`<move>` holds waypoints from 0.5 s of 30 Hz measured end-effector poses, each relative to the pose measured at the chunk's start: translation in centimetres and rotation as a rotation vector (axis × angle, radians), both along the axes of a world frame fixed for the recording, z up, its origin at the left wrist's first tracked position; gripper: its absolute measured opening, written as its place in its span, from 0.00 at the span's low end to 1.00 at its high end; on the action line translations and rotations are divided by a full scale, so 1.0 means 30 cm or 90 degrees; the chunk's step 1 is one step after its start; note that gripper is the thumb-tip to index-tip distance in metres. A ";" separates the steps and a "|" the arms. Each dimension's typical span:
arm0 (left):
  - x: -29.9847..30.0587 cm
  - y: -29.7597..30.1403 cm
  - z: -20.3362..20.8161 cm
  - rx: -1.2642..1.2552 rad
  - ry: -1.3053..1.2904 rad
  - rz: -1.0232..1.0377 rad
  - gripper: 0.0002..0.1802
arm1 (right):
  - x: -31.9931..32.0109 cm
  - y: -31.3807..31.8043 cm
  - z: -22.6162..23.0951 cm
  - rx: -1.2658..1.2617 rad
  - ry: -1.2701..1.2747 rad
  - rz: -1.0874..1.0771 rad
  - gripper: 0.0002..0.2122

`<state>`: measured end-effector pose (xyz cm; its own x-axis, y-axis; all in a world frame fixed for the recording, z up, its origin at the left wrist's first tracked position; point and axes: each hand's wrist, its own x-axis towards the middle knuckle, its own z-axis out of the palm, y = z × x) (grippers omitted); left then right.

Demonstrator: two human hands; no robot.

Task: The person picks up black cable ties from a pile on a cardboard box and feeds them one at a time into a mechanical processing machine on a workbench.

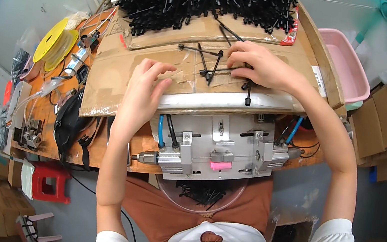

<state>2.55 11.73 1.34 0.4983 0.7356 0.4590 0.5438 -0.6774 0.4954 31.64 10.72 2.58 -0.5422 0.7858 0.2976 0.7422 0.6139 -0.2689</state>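
Observation:
My right hand is over the cardboard, its fingers and thumb closed around a thin black plastic rod with a knobbed end; the fingers partly hide it. Below the hand, another black rod lies with its head toward me. Several more black rods are scattered crosswise just left of the fingers. Nothing shows in my left hand, which hovers at the cardboard's near left with fingers curved and apart. A large heap of the same black rods covers the far side of the cardboard.
A metal fixture with small cylinders, blue tubes and a pink piece sits at the table's front edge. A clear bowl of black parts rests on my lap. Yellow spool stands left, pink basin right.

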 end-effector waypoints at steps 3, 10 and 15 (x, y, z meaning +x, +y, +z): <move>0.039 0.039 -0.009 0.007 -0.005 -0.035 0.15 | 0.036 -0.033 0.060 -0.001 0.001 -0.004 0.10; 0.067 0.193 -0.040 0.083 0.092 -0.021 0.11 | 0.092 -0.036 0.142 0.086 0.065 -0.146 0.06; 0.061 0.149 -0.014 0.042 0.036 -0.030 0.11 | 0.090 0.021 0.107 0.086 0.019 -0.232 0.08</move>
<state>4.39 16.18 0.94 0.5580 0.6800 0.4756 0.5358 -0.7329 0.4192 34.34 11.35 5.79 -0.2247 0.8782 0.4222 0.9112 0.3429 -0.2283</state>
